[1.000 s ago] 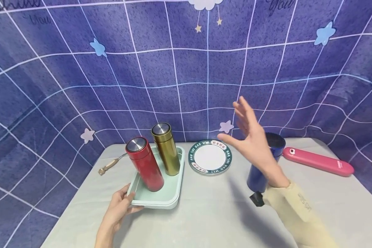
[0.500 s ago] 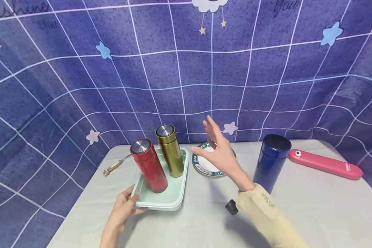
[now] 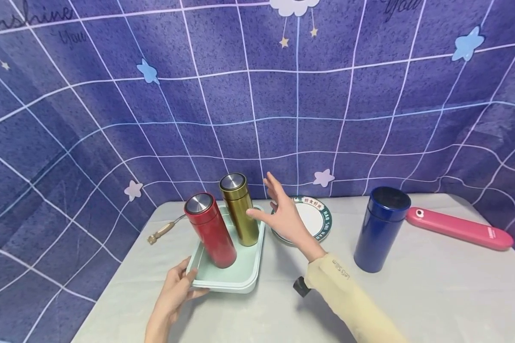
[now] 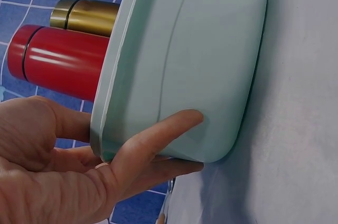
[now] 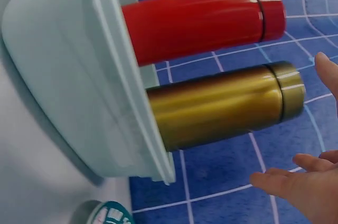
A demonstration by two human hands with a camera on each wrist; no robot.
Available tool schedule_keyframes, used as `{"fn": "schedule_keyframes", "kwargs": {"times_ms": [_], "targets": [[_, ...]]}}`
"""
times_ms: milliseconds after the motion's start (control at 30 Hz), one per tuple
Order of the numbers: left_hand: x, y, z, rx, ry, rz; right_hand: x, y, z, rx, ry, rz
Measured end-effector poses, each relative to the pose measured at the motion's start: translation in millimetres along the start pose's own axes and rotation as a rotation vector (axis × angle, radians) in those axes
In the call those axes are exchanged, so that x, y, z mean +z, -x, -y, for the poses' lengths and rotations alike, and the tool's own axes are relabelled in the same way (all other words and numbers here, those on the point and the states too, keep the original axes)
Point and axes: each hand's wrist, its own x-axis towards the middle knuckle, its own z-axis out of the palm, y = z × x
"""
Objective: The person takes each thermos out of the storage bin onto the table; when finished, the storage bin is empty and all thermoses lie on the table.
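Note:
A pale green plastic tub (image 3: 227,284) stands on the table, holding a red thermos (image 3: 214,233) and a gold thermos (image 3: 243,214), both upright. My left hand (image 3: 173,288) grips the tub's near-left corner; in the left wrist view the thumb hooks over the rim and the fingers lie along the outer wall. My right hand (image 3: 283,216) is in the air just right of the gold thermos, thumb and fingers spread wide with nothing between them. In the right wrist view its fingertips show beyond the lid of the gold thermos (image 5: 227,105).
A white plate (image 3: 315,216) with a green patterned rim lies behind my right hand. Farther right stands a blue thermos (image 3: 379,233), beside a long pink case (image 3: 459,228). A wooden-handled tool (image 3: 160,232) lies left of the tub. Behind the table hangs a blue gridded cloth (image 3: 257,95).
My right hand has swept left from in front of the blue thermos, past the plate, to beside the gold thermos. My left hand keeps its grip on the tub. The view has shifted slightly.

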Motion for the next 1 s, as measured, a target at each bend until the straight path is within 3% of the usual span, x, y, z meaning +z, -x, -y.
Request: {"fn": "schedule_keyframes", "kwargs": {"times_ms": [500, 1000], "targets": [[2.1, 2.9, 0.0, 0.01, 0.011, -0.018, 35.0, -15.9, -37.4, 0.0, 0.003, -0.02], [1.9, 3.1, -0.9, 0.0, 0.022, -0.018, 57.1, -27.8, -50.3, -0.005, 0.075, -0.049]]}}
